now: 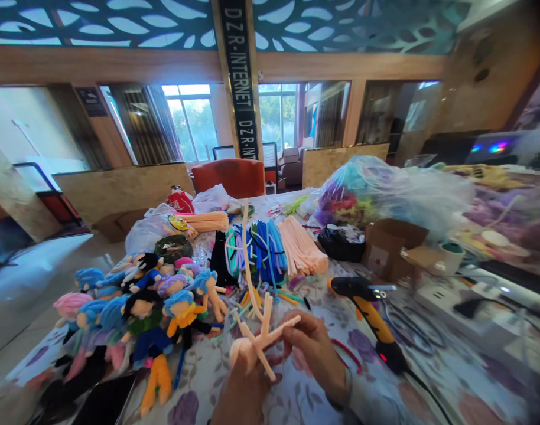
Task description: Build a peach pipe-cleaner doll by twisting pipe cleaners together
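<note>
My left hand (243, 392) is closed around the rounded end of a peach pipe-cleaner doll body (260, 340), which has several fuzzy limbs sticking out. One long peach strand (247, 254) rises from it toward the back of the table. With thumb and fingers, my right hand (316, 354) pinches the end of a limb that points right. Left of my hands lies a heap of small pipe-cleaner dolls, among them one with blue hair and a yellow top (181, 313). A black and orange glue gun (371, 319) lies on the right.
Behind my hands are bundles of blue pipe cleaners (267, 248) and peach pipe cleaners (301, 245). A cardboard box (387, 251) and a large clear plastic bag (429, 192) stand back right. A power strip (451, 301) with cables is at right, a phone (106, 401) front left.
</note>
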Demonstrator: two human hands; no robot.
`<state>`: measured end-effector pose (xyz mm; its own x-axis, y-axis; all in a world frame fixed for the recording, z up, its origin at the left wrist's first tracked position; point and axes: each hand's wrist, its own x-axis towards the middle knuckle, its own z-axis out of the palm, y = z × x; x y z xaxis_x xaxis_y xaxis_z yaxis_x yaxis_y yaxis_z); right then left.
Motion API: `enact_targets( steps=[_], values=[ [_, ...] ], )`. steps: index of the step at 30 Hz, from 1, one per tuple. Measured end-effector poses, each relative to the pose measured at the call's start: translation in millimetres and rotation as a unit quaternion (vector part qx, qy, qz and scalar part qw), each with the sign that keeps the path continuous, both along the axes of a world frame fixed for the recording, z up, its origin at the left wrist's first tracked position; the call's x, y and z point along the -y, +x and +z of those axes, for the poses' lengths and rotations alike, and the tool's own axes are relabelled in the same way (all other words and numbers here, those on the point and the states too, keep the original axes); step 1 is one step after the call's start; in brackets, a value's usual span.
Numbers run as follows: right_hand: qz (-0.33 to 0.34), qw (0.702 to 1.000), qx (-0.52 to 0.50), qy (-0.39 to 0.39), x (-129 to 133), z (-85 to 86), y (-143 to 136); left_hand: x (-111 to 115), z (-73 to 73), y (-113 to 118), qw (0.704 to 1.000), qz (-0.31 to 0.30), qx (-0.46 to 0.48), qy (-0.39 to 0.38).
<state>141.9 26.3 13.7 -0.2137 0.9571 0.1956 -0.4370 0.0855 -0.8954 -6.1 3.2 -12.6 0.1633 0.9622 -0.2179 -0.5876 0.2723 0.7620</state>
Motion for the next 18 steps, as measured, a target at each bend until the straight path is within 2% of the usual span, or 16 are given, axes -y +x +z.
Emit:
enact_targets(
  steps=[5,8,11,15,18],
  values=[
    [0.041,0.998,0.041,-0.016,-2.7,8.6,7.9,14.6,22.8,-3.5,0.999,0.006,-0.017,0.031],
    [0.083,0.993,0.079,-0.013,1.2,12.5,2.1,19.4,30.7,-1.0,0.993,0.005,-0.104,0.06],
    [0.11,0.989,0.096,-0.014,4.5,12.1,-4.0,19.6,28.3,1.4,0.984,0.03,-0.167,0.056],
    [0.07,0.994,0.073,-0.031,3.2,8.3,-5.1,19.2,18.6,2.3,0.985,0.055,-0.161,0.03],
    [0.052,0.994,0.085,-0.039,1.1,6.6,-2.9,21.0,19.0,2.1,0.98,0.061,-0.187,0.027]
  ],
)
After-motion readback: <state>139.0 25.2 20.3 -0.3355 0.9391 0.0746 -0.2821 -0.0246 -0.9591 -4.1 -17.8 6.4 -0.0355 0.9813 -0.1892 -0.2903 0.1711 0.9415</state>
